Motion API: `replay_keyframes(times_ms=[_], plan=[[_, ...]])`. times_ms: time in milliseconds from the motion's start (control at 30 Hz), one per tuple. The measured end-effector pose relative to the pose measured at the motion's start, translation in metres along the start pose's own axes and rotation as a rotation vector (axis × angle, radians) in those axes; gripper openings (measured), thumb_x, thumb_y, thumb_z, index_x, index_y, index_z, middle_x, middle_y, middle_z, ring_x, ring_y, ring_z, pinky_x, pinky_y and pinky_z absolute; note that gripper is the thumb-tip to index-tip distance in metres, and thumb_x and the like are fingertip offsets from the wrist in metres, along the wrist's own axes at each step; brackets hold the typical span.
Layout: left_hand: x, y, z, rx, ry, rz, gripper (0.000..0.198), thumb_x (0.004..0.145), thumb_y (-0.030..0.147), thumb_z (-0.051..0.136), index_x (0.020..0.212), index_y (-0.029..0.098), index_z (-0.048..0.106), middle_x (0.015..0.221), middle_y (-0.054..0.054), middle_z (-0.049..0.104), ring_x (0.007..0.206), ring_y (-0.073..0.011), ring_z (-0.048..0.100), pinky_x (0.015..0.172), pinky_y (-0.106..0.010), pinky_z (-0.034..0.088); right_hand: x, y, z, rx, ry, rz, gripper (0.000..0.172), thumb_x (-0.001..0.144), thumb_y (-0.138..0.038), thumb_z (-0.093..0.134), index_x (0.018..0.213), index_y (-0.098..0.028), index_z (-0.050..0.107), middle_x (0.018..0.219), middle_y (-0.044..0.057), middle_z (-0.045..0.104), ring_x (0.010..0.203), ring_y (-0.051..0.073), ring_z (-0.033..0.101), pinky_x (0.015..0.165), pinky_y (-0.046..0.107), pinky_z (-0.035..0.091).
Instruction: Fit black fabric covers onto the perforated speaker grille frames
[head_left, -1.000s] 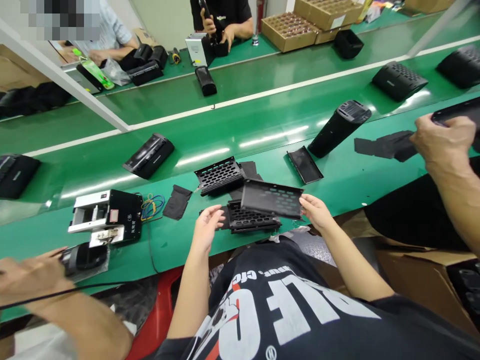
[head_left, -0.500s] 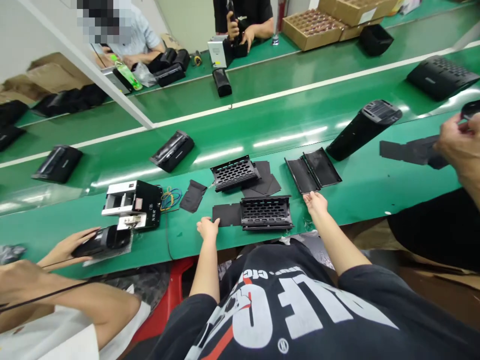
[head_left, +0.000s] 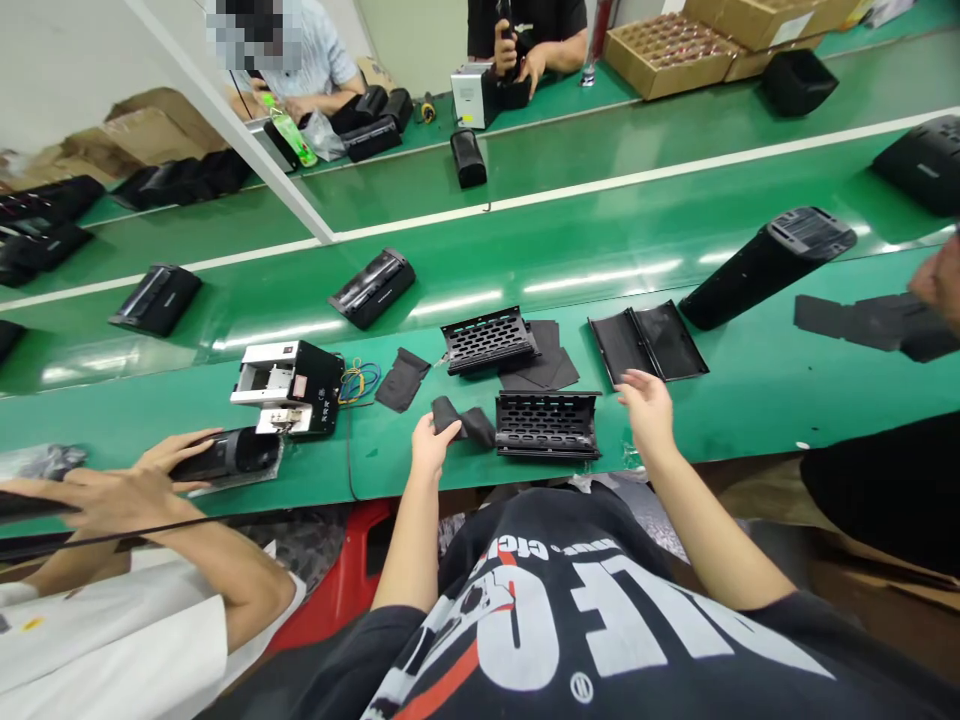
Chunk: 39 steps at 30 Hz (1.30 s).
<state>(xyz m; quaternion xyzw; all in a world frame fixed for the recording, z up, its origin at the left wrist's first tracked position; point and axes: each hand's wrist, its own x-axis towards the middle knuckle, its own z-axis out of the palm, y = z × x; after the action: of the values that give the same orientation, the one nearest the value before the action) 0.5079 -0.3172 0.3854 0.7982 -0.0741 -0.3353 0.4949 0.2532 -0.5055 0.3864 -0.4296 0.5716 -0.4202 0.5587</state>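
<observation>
Bent dark sheet (head_left: 478, 427): matt, looks like soft cloth. Near slotted panel (head_left: 547, 425): seems black plastic, low shine. Green belt (head_left: 525, 245): smooth, glossy. Back box (head_left: 686, 82): matt cardboard.

black sheet (head_left: 481, 428): bent, held | black slotted shell (head_left: 547, 426): lying just beside

Grn everywhere: grn desk (head_left: 720, 410), grn strip (head_left: 570, 245) behind it w/ a wht line (head_left: 525, 199) across! Held sheet (head_left: 480, 428), plain blk. Near slotted panel (head_left: 547, 425) and rear slotted panel (head_left: 491, 340), both blk, holes in staggered rows. Plain panels (head_left: 621, 345), blk too. Machine (head_left: 324, 390): wht front, blk side. Wires (head_left: 361, 382), blue 'n' yel. Shirt (head_left: 570, 545): blk, big wht letters (head_left: 622, 655), red stripe (head_left: 442, 685). Stool (head_left: 352, 560), bright red!
</observation>
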Motion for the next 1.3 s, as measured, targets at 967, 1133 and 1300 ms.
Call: replay_keyframes(times_ms=[967,1133,1300], plan=[[0.006,0.002,0.009,-0.195,0.019,-0.06,0.036,0.061,0.05,0.06,0.063,0.016,0.048,0.055,0.002,0.054,0.049,-0.0096,0.052,0.049,-0.022,0.043,-0.021,-0.024,0.001,0.335,-0.211,0.07,0.027,0.061,-0.038,0.068,0.068,-0.02,0.049,0.059,-0.005,0.055,0.057,0.009,0.055,0.058,0.023,0.048],[0.025,-0.025,0.009,0.136,0.129,-0.051,0.032,0.068,0.043,0.053,0.052,0.018,0.041,0.048,0.001,0.048,0.054,-0.0157,0.054,0.052,-0.028,0.044,-0.006,-0.033,-0.024,0.371,-0.101,0.038,0.027,0.064,-0.037,0.067,0.068,-0.019,0.047,0.062,-0.004,0.057,0.059,0.009,0.056,0.059,0.025,0.047],[0.033,-0.016,0.005,0.466,0.23,0.017,0.013,0.064,0.026,0.061,0.062,0.016,0.054,0.072,-0.014,0.06,0.088,-0.032,0.056,0.074,-0.041,0.041,-0.01,-0.041,-0.028,0.323,-0.174,0.001,0.024,0.062,-0.036,0.067,0.066,-0.02,0.05,0.059,-0.005,0.055,0.054,0.007,0.053,0.056,0.022,0.045]])
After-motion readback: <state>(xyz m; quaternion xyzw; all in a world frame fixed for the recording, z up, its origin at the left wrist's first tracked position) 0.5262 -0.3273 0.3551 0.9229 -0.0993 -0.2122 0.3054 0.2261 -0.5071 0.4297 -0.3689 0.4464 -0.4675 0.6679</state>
